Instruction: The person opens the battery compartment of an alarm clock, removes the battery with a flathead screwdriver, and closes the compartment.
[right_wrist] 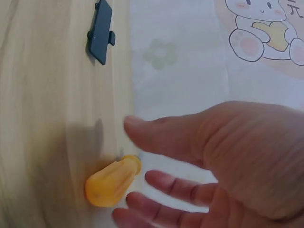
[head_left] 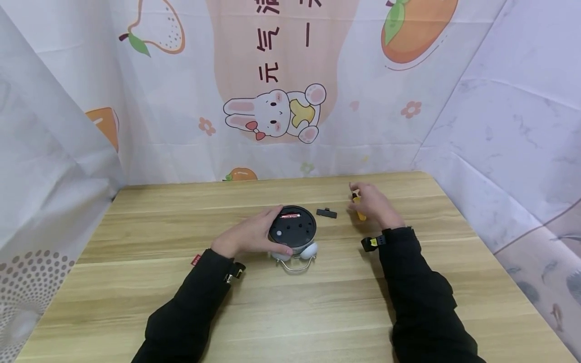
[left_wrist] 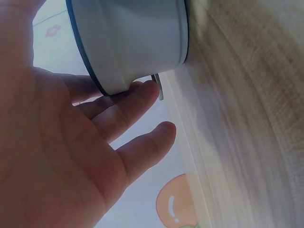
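Your left hand gripped the alarm clock by its rim, thumb on the near side, fingers curled round the far side. Your right hand gripped nothing: thumb and fingers spread well apart, loosely bent, right beside the yellow tool handle.

Clock lay face down on the wooden table, black back up, left of your right hand. Its top pointed toward you, white bells and wire loop on the near side. Red battery sat in the open slot at the far part of the back, long axis running left to right.

Yellow handle lay lengthwise away from you, far end leaning slightly left; fat end toward you, narrow collar toward the table's far edge. Part beyond the collar was too hidden to tell.

Black cover lay between clock and handle, long axis roughly left to right, tab pointing away. Printed cloth hung behind the table.
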A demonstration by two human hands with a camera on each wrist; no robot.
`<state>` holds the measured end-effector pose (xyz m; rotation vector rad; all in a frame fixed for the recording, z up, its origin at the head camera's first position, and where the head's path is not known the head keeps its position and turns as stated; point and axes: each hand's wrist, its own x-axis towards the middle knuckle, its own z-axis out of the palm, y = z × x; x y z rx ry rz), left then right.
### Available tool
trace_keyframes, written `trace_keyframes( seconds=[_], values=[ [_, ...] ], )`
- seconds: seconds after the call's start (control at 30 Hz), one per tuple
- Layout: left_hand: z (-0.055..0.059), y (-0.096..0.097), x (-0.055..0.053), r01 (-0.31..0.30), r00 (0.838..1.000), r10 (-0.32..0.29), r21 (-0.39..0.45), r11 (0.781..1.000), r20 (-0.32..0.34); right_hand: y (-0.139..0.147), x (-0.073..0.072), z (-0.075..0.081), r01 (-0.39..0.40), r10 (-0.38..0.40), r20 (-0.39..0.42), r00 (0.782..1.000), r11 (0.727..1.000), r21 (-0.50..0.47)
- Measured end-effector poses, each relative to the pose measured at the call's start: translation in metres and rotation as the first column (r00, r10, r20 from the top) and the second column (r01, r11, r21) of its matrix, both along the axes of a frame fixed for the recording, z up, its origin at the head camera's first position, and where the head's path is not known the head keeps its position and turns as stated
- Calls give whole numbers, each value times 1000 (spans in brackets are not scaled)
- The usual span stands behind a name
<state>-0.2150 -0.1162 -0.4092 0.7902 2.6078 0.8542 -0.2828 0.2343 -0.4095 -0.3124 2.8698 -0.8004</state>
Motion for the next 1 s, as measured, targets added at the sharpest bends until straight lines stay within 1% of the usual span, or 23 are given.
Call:
trace_keyframes(
  seconds=[0.2, 0.43, 0.57, 0.7, 0.8, 0.9, 1.0],
  values=[
    [0, -1, 0, -6, 1000, 6, -12, 1000, 3, 3, 0, 2, 23, -26, 107, 994, 999, 28],
    [-3, -5, 1, -4, 1000, 4, -15, 1000, -22, -2, 0, 0, 47, -54, 168, 984, 998, 49],
    [-3, -5, 2, -14, 1000, 14, -18, 1000, -10, -4, 0, 0, 43, -55, 174, 983, 997, 69],
    [-2, -4, 2, -19, 1000, 19, -9, 1000, -9, -2, 0, 1, 34, -48, 151, 987, 995, 89],
    [-2, -3, 1, -10, 1000, 10, -9, 1000, -13, 1, 1, 0, 18, -32, 133, 991, 995, 102],
    [-3, -1, 1, -7, 1000, 7, -14, 1000, -4, 5, 2, -1, 11, -25, 136, 990, 994, 105],
    [-3, 1, 0, -10, 1000, 10, -5, 1000, 9, 9, 3, -2, 6, -18, 143, 990, 996, 84]
  ],
)
